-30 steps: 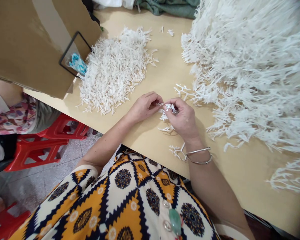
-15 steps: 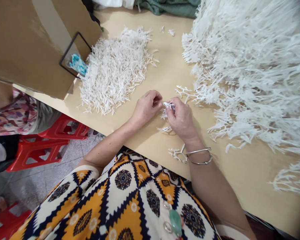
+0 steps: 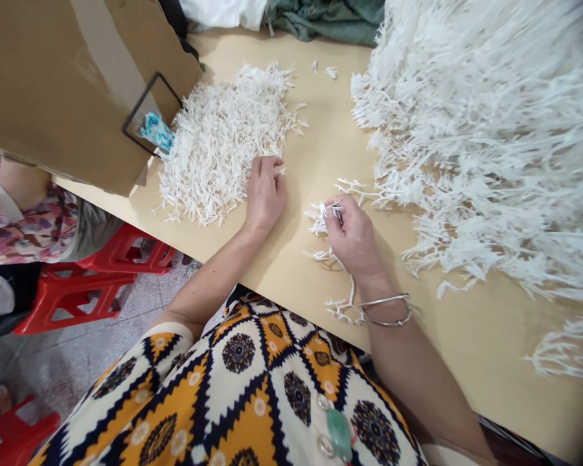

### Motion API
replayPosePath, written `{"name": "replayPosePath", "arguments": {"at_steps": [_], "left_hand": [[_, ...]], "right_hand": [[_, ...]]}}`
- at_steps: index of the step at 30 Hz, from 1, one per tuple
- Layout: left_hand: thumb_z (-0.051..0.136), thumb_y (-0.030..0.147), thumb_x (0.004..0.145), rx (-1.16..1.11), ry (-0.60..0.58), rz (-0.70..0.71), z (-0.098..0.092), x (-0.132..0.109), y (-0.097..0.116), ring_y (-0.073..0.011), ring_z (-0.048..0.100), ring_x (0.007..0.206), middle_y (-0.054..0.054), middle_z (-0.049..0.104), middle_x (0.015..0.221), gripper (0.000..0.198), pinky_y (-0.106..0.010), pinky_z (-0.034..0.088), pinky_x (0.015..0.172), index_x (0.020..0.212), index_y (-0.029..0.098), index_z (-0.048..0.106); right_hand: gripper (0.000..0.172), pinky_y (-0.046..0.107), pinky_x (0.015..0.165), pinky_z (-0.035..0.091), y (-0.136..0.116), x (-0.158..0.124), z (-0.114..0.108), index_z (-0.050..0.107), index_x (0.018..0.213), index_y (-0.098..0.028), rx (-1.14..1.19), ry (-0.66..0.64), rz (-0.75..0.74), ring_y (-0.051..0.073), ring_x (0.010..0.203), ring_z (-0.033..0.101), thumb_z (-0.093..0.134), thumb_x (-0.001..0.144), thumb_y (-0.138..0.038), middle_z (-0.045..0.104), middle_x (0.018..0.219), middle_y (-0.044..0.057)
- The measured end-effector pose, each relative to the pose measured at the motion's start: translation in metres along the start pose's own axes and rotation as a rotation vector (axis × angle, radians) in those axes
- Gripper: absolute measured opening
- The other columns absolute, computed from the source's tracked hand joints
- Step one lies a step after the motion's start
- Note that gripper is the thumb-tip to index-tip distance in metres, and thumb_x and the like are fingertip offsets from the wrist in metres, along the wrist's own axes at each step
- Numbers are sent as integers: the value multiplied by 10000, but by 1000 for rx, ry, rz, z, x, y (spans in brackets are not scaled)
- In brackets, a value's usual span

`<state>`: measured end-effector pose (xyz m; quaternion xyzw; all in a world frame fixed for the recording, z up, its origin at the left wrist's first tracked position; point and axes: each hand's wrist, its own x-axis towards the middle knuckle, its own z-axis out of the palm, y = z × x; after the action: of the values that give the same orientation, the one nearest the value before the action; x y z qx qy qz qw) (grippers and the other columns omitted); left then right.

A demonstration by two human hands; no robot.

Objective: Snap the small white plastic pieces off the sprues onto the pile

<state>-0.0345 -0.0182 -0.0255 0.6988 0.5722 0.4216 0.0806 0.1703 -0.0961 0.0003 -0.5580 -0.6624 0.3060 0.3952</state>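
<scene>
My right hand is closed around a white branched plastic-looking sprig, whose thin tips stick out past the thumb. Something small and dark shows between these fingers, too hidden to name. At the right edge of a pile of short white sprigs, my left hand has its fingers curled together. A white tip pokes out by those fingertips, seemingly a small sprig piece. Under and beside my right hand lies a longer white branched stem, partly covered by the wrist.
A large heap of long white branched stems fills the table's right side. Some loose stems lie lower right. On the left stand a cardboard box and a black wire frame. Beyond it sits another person near red stools.
My left hand has moved away from my right hand, leftward and up to the edge of the short-sprig pile. The right hand stays nearly in place, still gripping its sprig.
</scene>
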Motion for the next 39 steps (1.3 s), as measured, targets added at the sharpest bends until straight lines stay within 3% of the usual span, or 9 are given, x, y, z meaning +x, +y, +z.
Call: {"name": "replayPosePath", "arguments": {"at_steps": [4,8,12,15,19,26,29,33,39], "left_hand": [[474,150,1030,-25,-27,209,-5,-2,11,-246,582,1276,-121,603,1276,181,-440,468,1132,1175,219,558],[394,231,1094,-166,-182,395,-12,-3,25,-198,653,1166,-90,694,1197,213,-379,517,1042,1205,214,575],[560,462,1070,-239,-320,452,-14,-5,32,-180,698,1045,-68,749,1120,283,-346,534,972,1194,211,601],[613,459,1049,-251,-354,479,-11,-7,33,-164,707,983,-52,762,1073,279,-329,526,919,1177,211,628],[614,378,1055,-267,-414,440,-9,-7,32,-157,702,962,-40,755,999,175,-320,513,895,1086,214,666],[642,124,947,-330,-552,321,-11,-5,34,-141,665,888,-46,720,995,173,-290,539,844,1097,200,680],[642,212,1003,-342,-541,282,-12,-5,35,-133,661,861,-44,725,956,69,-278,523,816,1052,192,686],[625,368,1045,-384,-473,216,-13,-2,34,-120,639,800,-49,713,923,196,-261,497,734,1007,185,685],[602,421,1049,-398,-387,219,-13,0,32,-143,631,823,-47,703,897,260,-299,503,779,934,196,661]], "right_hand": [[81,324,637,377,1,0,0,584,1003,-243,27,54,-3,153,613,488,527,998,-300,527,697,-29],[75,324,644,386,1,0,0,578,1010,-247,48,92,9,152,630,491,539,1002,-310,543,730,-24],[70,323,664,407,2,0,2,582,1030,-249,60,87,26,154,657,525,559,988,-299,595,781,-15],[115,327,668,404,3,0,3,567,1073,-245,61,66,7,157,668,532,563,959,-259,608,801,-13],[150,329,649,377,2,1,3,525,1061,-250,4,62,7,161,614,474,573,924,-213,480,654,-61],[127,341,689,442,0,0,2,494,1049,-255,6,72,20,179,686,575,577,953,-265,580,707,-34],[179,351,710,479,3,0,4,491,1057,-256,30,85,23,186,705,614,614,932,-288,610,729,-28],[270,352,728,511,5,1,6,503,1097,-249,91,71,34,192,758,673,665,883,-285,690,832,1],[107,318,654,416,2,4,7,589,985,-229,22,73,45,145,618,524,631,923,-305,574,680,-38]]}}
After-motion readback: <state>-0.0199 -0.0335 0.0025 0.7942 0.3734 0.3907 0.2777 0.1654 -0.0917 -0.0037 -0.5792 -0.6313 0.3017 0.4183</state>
